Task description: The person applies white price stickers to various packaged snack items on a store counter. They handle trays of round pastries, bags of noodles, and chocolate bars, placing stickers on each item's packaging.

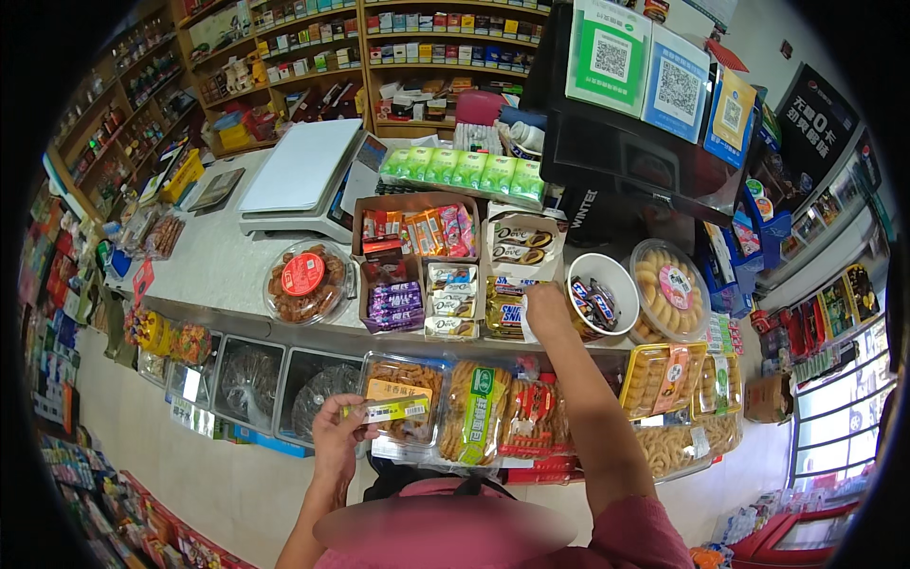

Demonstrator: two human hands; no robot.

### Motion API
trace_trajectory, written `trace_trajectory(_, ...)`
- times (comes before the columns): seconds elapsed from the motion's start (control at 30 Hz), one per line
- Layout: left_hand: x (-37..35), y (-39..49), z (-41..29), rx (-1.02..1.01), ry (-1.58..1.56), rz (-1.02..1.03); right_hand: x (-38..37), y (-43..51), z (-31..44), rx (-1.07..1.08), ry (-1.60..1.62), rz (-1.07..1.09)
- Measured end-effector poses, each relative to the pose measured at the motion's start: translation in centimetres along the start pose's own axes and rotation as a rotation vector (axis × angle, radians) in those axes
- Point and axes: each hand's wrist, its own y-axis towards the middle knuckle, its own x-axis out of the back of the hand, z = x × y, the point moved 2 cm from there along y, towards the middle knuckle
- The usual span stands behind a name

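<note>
My left hand (340, 432) grips a narrow yellow and white packet (397, 410) that bears a barcode, held over a plastic box of fried dough twists (402, 390). My right hand (546, 311) reaches to the counter, at the right side of an open box of Snickers bars (505, 314). A bit of white cloth or paper (527, 321) shows at its fingers; whether they hold it I cannot tell. Dove bars (525, 238) lie in a box behind. Just right of this hand stands a white tub (603, 293) of wrapped bars.
A scale (302, 171), a candy box (419, 231), green tissue packs (462, 171) and round snack tubs (306, 281) (668, 288) share the counter (213, 267). A dark monitor (640, 160) with payment codes rises at the right. Packaged pastries (475, 412) sit along the lower front shelf.
</note>
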Motion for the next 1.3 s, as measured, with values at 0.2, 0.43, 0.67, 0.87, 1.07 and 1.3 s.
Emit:
trace_trajectory(0.2, -0.7, -0.5, 0.1, -0.004, 0.01, -0.013, 0.3, 2.3, 2.6, -0.086, 0.034, -0.215)
trace_trajectory(0.43, -1.3, -0.7, 0.4, -0.004, 0.004, 0.0, -1.5, -0.1, 4.4, 0.211, 0.247, -0.104)
trace_trajectory(0.67, -1.6, -0.3, 0.7, 0.017, 0.014, 0.02, 2.9, -3.5, 2.4, 0.031, -0.085, 0.042)
trace_trajectory(0.87, -2.2, -0.4, 1.1, 0.055, -0.005, 0.037, 4.0, -4.8, 5.3, 0.255, 0.288, 0.114)
trace_trajectory(1.07, -3.4, 0.7, 1.9, 0.128, -0.193, 0.028, 3.9, -5.5, 1.4, 0.198, 0.005, 0.061)
trace_trajectory(1.3, -6.2, 1.4, 1.8, 0.345, -0.492, 0.036, 6.5, -5.2, 1.7, 0.037, 0.566, -0.133)
